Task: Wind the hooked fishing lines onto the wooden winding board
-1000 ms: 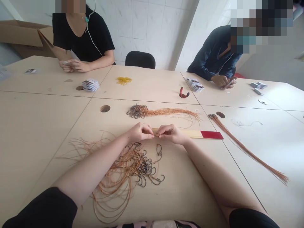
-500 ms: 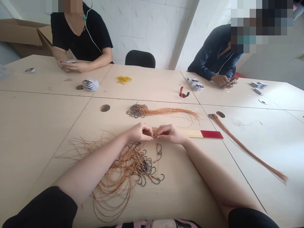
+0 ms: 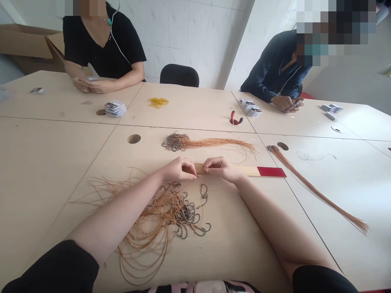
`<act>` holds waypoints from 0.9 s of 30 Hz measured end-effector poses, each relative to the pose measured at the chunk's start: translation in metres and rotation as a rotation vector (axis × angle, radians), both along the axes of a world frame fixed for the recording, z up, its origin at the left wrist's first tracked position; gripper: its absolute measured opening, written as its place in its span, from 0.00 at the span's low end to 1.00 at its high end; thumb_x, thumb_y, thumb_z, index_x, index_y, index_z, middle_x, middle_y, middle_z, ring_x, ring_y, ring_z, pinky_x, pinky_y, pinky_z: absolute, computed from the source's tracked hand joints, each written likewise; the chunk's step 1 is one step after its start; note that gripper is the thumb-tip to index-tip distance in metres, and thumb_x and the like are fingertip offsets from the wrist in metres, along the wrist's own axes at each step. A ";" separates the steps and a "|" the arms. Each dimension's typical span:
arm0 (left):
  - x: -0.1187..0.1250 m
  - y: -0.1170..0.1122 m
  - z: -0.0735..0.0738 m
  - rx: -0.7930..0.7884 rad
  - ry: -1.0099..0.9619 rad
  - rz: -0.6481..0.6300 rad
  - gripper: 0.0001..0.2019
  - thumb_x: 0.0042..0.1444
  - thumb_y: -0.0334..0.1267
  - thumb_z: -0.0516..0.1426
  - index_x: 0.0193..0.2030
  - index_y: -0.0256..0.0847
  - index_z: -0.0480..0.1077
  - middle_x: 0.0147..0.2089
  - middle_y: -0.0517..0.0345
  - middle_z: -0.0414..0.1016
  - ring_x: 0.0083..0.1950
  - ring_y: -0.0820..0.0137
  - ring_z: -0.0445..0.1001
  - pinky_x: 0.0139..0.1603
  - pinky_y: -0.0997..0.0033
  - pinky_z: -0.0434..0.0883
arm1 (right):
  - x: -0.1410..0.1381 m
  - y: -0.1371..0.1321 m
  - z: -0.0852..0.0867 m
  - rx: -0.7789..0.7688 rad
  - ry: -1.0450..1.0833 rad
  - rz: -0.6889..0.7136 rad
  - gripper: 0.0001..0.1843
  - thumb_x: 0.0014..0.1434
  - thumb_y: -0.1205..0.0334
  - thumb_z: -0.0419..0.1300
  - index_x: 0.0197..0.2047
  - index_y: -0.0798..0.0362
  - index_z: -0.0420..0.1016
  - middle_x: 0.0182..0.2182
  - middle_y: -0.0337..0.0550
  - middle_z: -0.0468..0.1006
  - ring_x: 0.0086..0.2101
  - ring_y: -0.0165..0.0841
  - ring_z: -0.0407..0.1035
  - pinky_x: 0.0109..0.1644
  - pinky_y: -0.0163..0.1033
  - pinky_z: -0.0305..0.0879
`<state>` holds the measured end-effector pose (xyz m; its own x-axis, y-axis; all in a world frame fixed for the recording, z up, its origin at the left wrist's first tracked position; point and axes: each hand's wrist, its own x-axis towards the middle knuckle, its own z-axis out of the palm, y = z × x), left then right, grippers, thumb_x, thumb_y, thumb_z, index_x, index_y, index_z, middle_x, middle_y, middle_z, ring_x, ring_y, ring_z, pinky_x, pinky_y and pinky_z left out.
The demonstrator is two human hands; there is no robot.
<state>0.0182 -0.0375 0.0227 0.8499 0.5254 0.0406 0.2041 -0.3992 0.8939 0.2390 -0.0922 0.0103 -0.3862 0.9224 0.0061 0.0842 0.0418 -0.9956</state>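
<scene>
My left hand (image 3: 179,168) and my right hand (image 3: 220,167) meet fingertip to fingertip at the middle of the pale table (image 3: 45,162), both pinched closed on a thin piece too small to name, probably a hook with its orange line. Behind them lies a flat wooden stick with a red end (image 3: 259,171). Under my left forearm spreads a loose tangle of dark hooks on orange lines (image 3: 165,213).
A tidy bundle of hooks and lines (image 3: 201,143) lies beyond my hands, another long bundle (image 3: 314,189) to the right. Further off are red-handled pliers (image 3: 236,118), yellow rubber bands (image 3: 158,102) and stacks of small packets (image 3: 115,108). Two seated people work opposite.
My two hands have drawn slightly apart at the fingertips and shifted a little away from me. The view has barely moved.
</scene>
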 end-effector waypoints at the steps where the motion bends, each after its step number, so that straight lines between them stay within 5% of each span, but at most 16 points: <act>1: 0.000 0.000 0.000 0.009 0.002 -0.004 0.06 0.46 0.38 0.62 0.29 0.36 0.75 0.31 0.55 0.74 0.35 0.72 0.69 0.37 0.73 0.66 | 0.001 0.000 -0.001 0.003 0.002 0.003 0.10 0.50 0.55 0.65 0.31 0.54 0.76 0.30 0.40 0.73 0.31 0.28 0.65 0.36 0.36 0.61; 27: 0.000 0.001 0.000 -0.029 -0.001 -0.003 0.08 0.48 0.40 0.60 0.28 0.35 0.73 0.30 0.56 0.72 0.34 0.73 0.67 0.36 0.72 0.64 | 0.004 0.007 -0.008 -0.213 0.385 -0.189 0.12 0.50 0.55 0.64 0.30 0.51 0.67 0.35 0.38 0.69 0.36 0.27 0.66 0.41 0.35 0.64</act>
<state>0.0187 -0.0369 0.0227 0.8517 0.5234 0.0266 0.2015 -0.3739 0.9053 0.2428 -0.0850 0.0020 -0.2187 0.9724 -0.0813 -0.3060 -0.1475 -0.9406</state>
